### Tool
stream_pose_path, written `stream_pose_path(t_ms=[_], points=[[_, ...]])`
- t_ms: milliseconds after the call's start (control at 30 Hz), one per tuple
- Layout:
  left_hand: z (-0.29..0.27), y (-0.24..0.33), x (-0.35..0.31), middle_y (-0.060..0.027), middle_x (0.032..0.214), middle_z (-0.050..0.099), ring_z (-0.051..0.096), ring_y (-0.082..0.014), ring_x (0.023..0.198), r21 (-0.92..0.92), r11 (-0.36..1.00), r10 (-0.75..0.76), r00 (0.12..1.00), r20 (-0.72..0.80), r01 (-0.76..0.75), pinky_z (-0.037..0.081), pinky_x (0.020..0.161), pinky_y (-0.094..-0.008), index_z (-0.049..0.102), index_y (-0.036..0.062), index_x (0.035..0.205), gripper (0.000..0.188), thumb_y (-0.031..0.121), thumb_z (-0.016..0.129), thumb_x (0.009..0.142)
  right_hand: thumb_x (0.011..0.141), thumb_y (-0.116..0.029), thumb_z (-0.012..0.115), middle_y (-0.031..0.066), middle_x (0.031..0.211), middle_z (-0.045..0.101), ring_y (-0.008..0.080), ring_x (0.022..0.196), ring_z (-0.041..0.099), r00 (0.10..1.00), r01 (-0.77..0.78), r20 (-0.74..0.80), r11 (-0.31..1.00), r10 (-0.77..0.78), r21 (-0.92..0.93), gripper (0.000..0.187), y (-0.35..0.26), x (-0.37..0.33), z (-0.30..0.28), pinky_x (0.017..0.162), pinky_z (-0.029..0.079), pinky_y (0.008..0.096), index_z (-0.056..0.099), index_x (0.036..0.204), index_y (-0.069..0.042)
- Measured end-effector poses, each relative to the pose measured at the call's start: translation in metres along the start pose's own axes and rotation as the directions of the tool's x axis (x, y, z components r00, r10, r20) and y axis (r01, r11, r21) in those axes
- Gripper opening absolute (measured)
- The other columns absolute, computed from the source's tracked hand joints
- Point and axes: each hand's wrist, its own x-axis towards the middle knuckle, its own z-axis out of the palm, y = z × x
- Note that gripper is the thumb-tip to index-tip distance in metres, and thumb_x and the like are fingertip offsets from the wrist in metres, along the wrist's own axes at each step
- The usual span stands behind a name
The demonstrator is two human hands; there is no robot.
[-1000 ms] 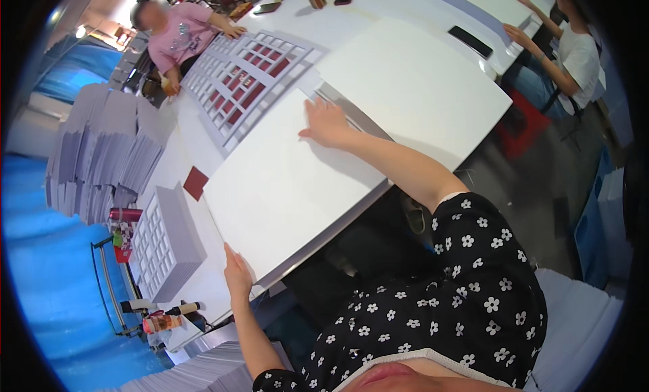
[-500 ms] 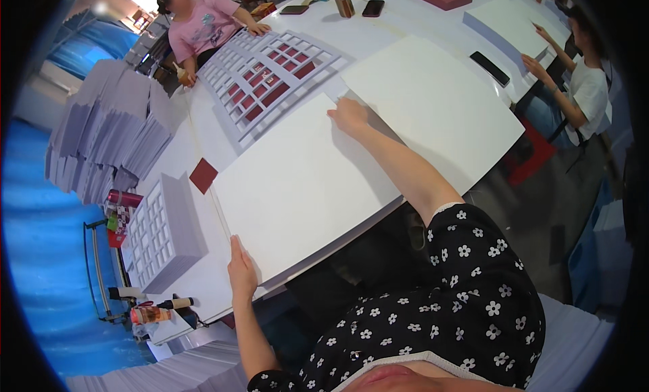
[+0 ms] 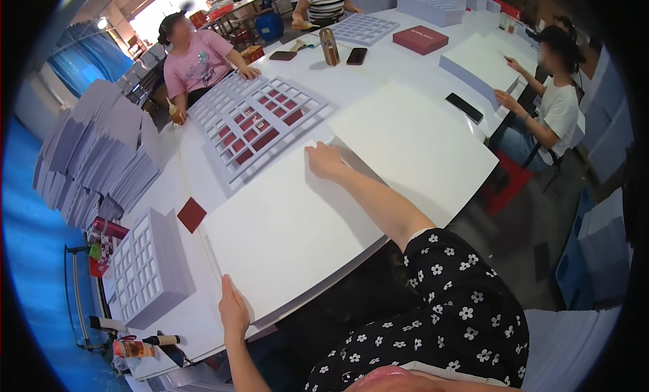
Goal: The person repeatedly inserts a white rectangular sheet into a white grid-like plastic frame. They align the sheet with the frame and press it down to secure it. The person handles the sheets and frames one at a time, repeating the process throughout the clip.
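A large white board (image 3: 291,223), or a stack of them with a thick edge, lies on the table right in front of me. Against its near left edge rests my left hand (image 3: 234,309), fingers straight and together, thumb side up. My right hand (image 3: 326,162) is at the far right corner, its fingers bent over the board's edge; the fingertips are partly hidden. To the right lies another broad white sheet (image 3: 412,148), beside my right forearm. Beyond the board, white lattice frames (image 3: 270,121) lie over dark red pieces.
A dark red square (image 3: 192,215) lies left of the board, near a stack of white grid trays (image 3: 152,270). Tall piles of white sheets (image 3: 94,148) stand far left. A phone (image 3: 464,108), a flask (image 3: 329,47) and a red box (image 3: 420,40) are farther off. Co-workers sit around the table.
My view has tilted up, so the scene sits differently and a person in stripes shows at the far side. Both hands stay at about the same places on the board.
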Motion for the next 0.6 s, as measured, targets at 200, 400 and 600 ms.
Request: stream_pose_path(t_ms=[200,400,600], points=[[0.005,0.004,0.009,-0.0269,0.148,0.041,0.043,-0.0426,0.134,-0.033,0.999,0.011,1.000,0.015,-0.010,0.036,0.113,-0.0449,0.035,-0.0045,0.146,0.049,0.010,0.038,0.100,0.095,-0.016,0.047,0.0247,0.149,0.041,0.0414,0.139,0.038,0.958,0.106,-0.234,0.966,-0.163,-0.235,0.038,0.018,0.002,0.021,0.109,0.033,0.0559,0.055,0.128,0.001],[0.012,-0.008,0.008,-0.0261,0.153,0.036,0.035,-0.0394,0.142,-0.075,0.996,0.051,0.999,0.015,-0.050,0.030,0.116,-0.0399,0.029,-0.0043,0.150,0.051,0.011,0.036,0.102,0.097,-0.045,0.052,0.0241,0.155,0.034,0.0417,0.145,0.029,0.987,0.090,-0.131,0.996,-0.093,-0.030,0.071,0.020,0.007,0.022,0.115,0.028,0.0546,0.039,0.144,0.006],[0.018,-0.017,0.004,-0.0234,0.159,0.026,0.027,-0.0365,0.147,-0.156,0.985,0.071,0.997,0.015,-0.068,0.024,0.119,-0.0379,0.020,-0.0038,0.153,0.053,0.016,0.031,0.105,0.102,-0.045,0.039,0.0202,0.160,0.023,0.0404,0.148,0.021,0.996,0.067,-0.056,0.996,-0.070,-0.058,0.069,0.004,-0.006,0.011,0.116,0.023,0.0539,0.028,0.151,0.003]])
